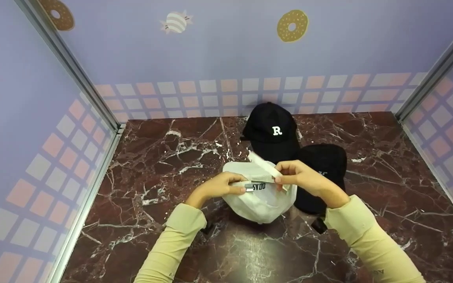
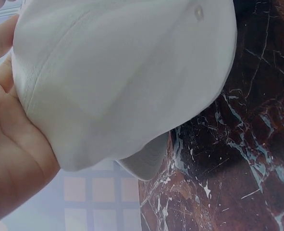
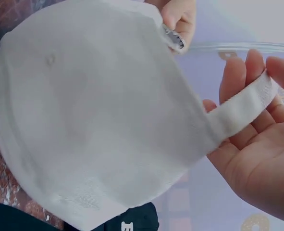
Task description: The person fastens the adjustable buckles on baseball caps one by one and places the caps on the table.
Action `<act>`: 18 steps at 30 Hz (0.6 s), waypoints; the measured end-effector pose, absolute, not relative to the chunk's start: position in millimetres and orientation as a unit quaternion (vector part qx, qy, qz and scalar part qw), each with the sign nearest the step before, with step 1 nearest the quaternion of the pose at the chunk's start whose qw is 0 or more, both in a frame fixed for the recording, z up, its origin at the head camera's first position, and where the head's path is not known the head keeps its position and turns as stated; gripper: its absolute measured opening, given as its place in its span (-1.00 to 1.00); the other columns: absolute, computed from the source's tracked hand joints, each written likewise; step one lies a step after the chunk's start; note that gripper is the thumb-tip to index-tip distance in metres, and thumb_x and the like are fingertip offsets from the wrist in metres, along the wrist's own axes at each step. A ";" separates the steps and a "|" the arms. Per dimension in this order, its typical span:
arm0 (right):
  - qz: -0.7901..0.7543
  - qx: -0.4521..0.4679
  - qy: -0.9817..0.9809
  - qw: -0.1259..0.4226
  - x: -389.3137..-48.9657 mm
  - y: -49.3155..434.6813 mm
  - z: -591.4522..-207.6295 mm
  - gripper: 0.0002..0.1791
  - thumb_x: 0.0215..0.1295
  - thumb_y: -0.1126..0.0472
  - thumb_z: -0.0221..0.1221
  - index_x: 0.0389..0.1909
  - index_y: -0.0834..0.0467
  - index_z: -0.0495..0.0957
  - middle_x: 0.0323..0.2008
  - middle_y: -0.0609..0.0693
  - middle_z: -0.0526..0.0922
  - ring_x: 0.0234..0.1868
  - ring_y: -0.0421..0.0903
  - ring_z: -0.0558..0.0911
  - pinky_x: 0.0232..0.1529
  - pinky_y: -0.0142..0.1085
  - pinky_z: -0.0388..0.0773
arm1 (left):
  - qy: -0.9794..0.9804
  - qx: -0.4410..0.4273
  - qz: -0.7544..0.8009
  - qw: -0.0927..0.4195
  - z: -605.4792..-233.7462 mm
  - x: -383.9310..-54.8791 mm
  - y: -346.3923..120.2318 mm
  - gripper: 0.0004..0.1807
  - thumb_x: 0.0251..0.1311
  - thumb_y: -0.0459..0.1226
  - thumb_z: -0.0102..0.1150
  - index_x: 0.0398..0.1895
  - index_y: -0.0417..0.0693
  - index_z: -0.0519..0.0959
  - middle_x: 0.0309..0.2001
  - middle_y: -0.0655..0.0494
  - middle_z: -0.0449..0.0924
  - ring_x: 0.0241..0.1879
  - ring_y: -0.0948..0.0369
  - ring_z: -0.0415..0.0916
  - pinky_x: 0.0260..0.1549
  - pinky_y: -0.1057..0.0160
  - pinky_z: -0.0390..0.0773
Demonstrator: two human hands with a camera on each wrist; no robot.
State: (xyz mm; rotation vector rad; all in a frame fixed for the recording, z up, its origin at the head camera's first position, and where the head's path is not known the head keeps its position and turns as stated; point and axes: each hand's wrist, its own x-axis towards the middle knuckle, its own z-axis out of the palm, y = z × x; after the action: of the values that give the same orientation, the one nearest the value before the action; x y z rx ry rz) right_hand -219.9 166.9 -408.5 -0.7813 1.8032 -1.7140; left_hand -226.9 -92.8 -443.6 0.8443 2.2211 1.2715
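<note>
A white cap (image 1: 260, 210) is held up by both hands, its crown toward me and its back opening at the top. Dark lettering (image 1: 258, 186) shows inside through that opening. My left hand (image 1: 223, 185) pinches the cap's edge beside a silver metal buckle (image 1: 249, 187). With thumb and fingers, my right hand (image 1: 309, 180) grips the loose white strap (image 1: 265, 165), which sticks up past the fingers. In the right wrist view the strap (image 3: 242, 107) runs from the cap's edge across the fingers, apart from the buckle (image 3: 174, 39).
Behind the white cap, a black cap with a white R (image 1: 269, 131) stands near the back wall (image 1: 226, 51). Another black cap (image 1: 326, 157) lies to the right, partly behind my right forearm. The dark red marbled tabletop (image 1: 163, 157) lies between patterned side walls.
</note>
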 end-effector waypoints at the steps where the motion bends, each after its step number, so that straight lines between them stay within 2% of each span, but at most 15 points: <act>1: -0.637 -0.287 0.667 0.259 -219.7 166.9 -407.4 -0.94 0.14 0.40 0.04 -0.44 0.20 0.44 -0.59 -0.09 0.55 -0.52 -0.25 0.52 -0.47 -0.35 0.45 | 0.805 0.304 0.459 0.223 -442.4 -226.4 -92.6 -0.66 0.07 -0.33 0.10 -0.10 -0.35 0.49 -0.22 -0.19 0.56 -0.42 0.40 0.36 -0.32 0.43 0.39; 7: -0.662 -0.286 0.651 0.237 -218.7 167.7 -401.3 -0.94 0.17 0.40 0.02 -0.40 0.23 0.45 -0.53 -0.07 0.57 -0.46 -0.20 0.54 -0.40 -0.37 0.46 | 0.802 0.305 0.457 0.234 -428.6 -220.3 -91.9 -0.68 0.08 -0.36 0.08 -0.09 -0.35 0.49 -0.17 -0.27 0.54 -0.40 0.41 0.36 -0.28 0.45 0.38; 13: -0.690 -0.285 0.623 0.232 -214.6 166.3 -393.9 -0.89 0.19 0.42 -0.02 -0.36 0.21 0.46 -0.51 -0.07 0.58 -0.45 -0.22 0.55 -0.44 -0.44 0.44 | 0.805 0.292 0.462 0.231 -454.2 -231.4 -93.4 -0.68 0.05 -0.34 0.11 -0.10 -0.27 0.51 -0.21 -0.20 0.57 -0.44 0.40 0.36 -0.33 0.43 0.37; 18: -0.699 -0.279 0.618 0.227 -209.9 163.5 -390.0 -0.84 0.16 0.43 0.01 -0.32 0.14 0.48 -0.48 -0.13 0.55 -0.45 -0.28 0.51 -0.44 -0.48 0.43 | 0.806 0.295 0.461 0.225 -455.7 -232.2 -92.8 -0.69 0.04 -0.31 0.11 -0.11 -0.24 0.53 -0.21 -0.15 0.58 -0.39 0.38 0.38 -0.28 0.41 0.39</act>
State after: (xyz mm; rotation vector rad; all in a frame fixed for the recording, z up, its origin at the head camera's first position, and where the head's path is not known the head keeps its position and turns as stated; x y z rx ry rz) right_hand -209.9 163.5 -390.0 -0.7675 1.7030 -1.9273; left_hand -232.2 -92.8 -455.7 0.8128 2.2231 1.2723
